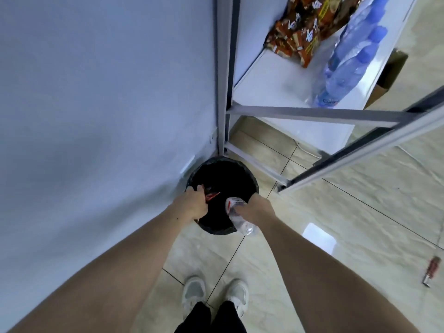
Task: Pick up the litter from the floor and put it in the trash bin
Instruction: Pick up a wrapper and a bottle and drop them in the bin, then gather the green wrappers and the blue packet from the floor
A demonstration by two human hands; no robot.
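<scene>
A round trash bin (pixel 240 171) lined with a black bag stands on the tiled floor against the wall, straight ahead of my feet. My left hand (pixel 194 203) is over the bin's near left rim, closed on a red wrapper (pixel 212 195) whose tip pokes out over the opening. My right hand (pixel 257 207) is over the near right rim, gripping an empty clear plastic bottle (pixel 240 217) that lies tilted across the rim, its base toward me.
A metal shelf frame (pixel 312 114) stands right of the bin, holding water bottles (pixel 346 61) and orange snack packs (pixel 305 27). A screwdriver (pixel 431 270) lies on the floor at far right. The wall (pixel 96 92) fills the left.
</scene>
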